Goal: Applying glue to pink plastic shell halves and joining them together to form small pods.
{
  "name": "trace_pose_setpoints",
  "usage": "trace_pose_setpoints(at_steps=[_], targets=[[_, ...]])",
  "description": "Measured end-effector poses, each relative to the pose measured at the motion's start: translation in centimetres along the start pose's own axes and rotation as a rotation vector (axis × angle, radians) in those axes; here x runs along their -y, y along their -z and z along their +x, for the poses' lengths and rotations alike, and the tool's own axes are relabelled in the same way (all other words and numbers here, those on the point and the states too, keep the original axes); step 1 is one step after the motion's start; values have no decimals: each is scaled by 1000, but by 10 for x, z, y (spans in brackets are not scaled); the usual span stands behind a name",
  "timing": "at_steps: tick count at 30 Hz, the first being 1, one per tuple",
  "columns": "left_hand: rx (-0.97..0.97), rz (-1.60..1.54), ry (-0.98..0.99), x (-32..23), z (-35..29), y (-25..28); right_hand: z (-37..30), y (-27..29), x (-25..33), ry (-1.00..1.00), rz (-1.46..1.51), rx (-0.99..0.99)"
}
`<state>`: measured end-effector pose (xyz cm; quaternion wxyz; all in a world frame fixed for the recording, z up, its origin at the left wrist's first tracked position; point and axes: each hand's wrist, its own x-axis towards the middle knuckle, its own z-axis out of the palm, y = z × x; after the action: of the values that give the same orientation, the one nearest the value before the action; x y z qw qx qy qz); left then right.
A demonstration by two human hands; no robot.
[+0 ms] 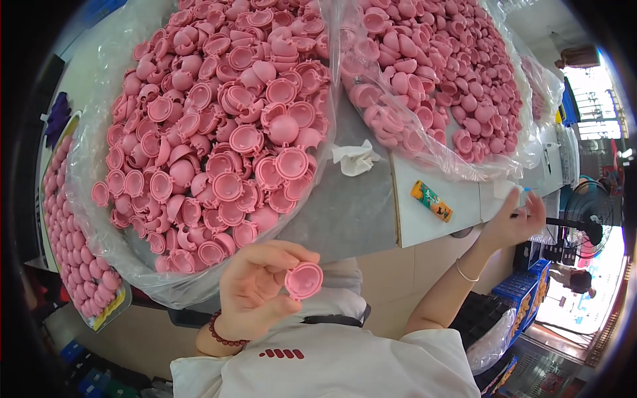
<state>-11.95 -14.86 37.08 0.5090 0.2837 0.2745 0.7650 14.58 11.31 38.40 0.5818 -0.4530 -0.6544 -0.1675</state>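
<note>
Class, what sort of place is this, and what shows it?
Probably a factory or workshop handling small parts: heaps of pink half-shells lie in clear bags on the worktable, more pink pieces sit in rows at far left, and blue crates stand at right.

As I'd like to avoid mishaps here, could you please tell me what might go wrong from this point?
The pink half-shell could slip, since the left hand holds it with thumb and fingertips. The green and orange tube might get knocked off, as it lies near the table's front edge. The crumpled white tissue could get mixed with the pink parts, lying beside their bag.
</note>
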Motion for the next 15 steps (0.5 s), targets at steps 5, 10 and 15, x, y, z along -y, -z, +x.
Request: trace_pose_setpoints(at_steps=[5,10,15], targets=[[14,72,-16,-2,1,-4,24,-37,41,78,-39,673],[19,-87,51,-5,2,1,21,-32,70,13,135,587],[-92,-165,194,-4,6,-4,-15,2,136,-6,870,1059]])
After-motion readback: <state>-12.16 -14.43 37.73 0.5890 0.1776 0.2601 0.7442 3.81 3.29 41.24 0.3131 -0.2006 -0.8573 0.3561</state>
